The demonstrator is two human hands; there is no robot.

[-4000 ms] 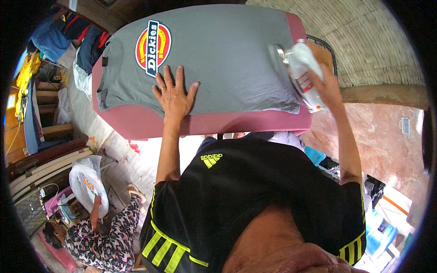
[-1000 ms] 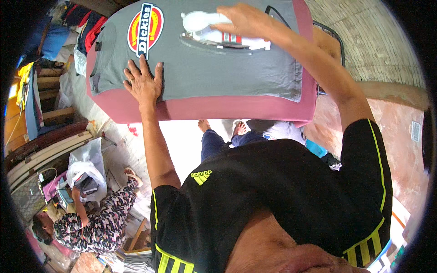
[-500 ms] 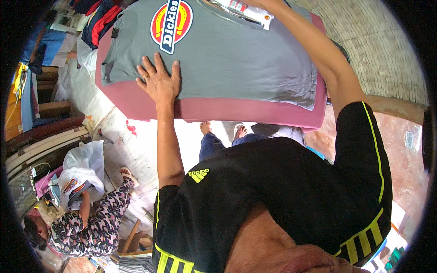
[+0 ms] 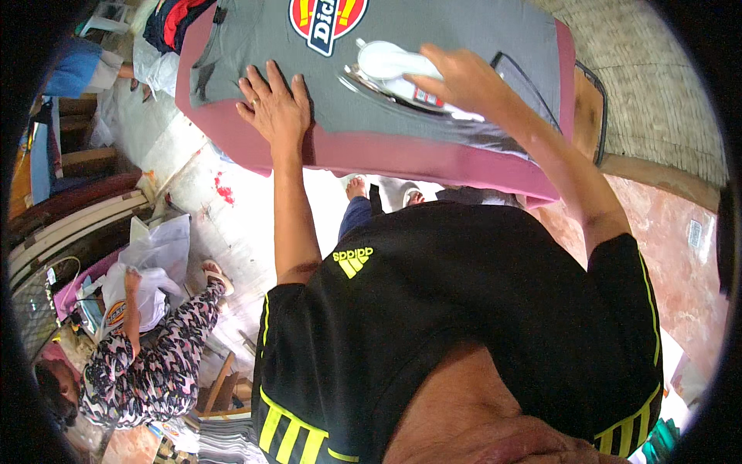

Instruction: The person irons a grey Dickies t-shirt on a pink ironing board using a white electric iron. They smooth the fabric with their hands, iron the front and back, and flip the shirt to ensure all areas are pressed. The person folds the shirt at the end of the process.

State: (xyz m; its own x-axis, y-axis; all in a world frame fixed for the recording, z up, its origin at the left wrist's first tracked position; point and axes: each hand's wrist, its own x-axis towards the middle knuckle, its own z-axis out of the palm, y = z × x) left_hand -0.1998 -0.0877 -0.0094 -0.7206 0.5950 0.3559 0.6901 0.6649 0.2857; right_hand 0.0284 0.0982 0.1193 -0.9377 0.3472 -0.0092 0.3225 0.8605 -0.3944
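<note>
**Surroundings, head view**

Lower left of frame: a second person (image 4: 147,356) in patterned clothes, crouched on the floor, handling a white plastic bag (image 4: 151,267). A sandalled foot of that person shows just right of the bag.

Left edge: dark wooden benches (image 4: 69,209), stacked one beside another.

Upper left: folded clothes (image 4: 174,15), red and dark, beside a blue cloth (image 4: 77,66).

Centre left: pale concrete floor (image 4: 232,232) with a red stain (image 4: 224,189).

Upper right: a woven mat (image 4: 657,100), above a reddish floor (image 4: 680,255).

Bottom centre-left: a stack of folded grey fabric (image 4: 224,445).

Lower right: something green (image 4: 661,441), partly cut off; kind unclear.
</note>
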